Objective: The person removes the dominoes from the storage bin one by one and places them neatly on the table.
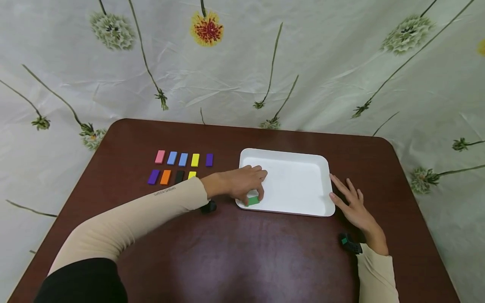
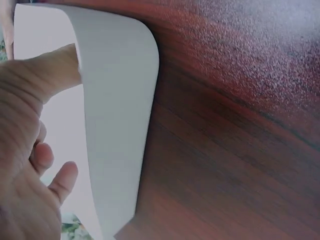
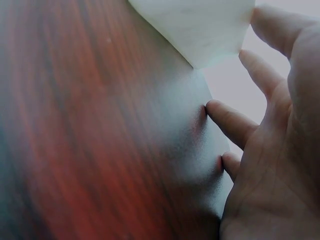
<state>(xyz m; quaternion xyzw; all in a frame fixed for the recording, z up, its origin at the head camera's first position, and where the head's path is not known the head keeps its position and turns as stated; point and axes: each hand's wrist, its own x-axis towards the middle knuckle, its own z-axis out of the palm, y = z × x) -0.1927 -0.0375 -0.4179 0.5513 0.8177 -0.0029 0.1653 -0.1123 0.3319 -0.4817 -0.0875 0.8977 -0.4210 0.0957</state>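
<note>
In the head view a white rectangular tray (image 1: pixel 297 185) lies on the table. My left hand (image 1: pixel 245 182) reaches over its near left corner and pinches a small green block (image 1: pixel 253 200) between thumb and forefinger, low inside the tray. The left wrist view shows the hand (image 2: pixel 22 130) beyond the tray wall (image 2: pixel 117 100), which hides the block. At the tray's right side, my right hand (image 1: pixel 355 207) has its fingers spread, touching the rim. In the right wrist view two fingers (image 3: pixel 262 72) meet the tray side (image 3: pixel 200 30) and others rest on the table.
Left of the tray, two rows of small blocks lie on the dark wooden table (image 1: pixel 242 252): pink (image 1: pixel 160 157), blue (image 1: pixel 172 158), yellow (image 1: pixel 195 160), purple (image 1: pixel 209 160), orange (image 1: pixel 165 177) and black (image 1: pixel 179 176). The left forearm partly covers the nearer row. A flowered cloth (image 1: pixel 227 75) hangs behind.
</note>
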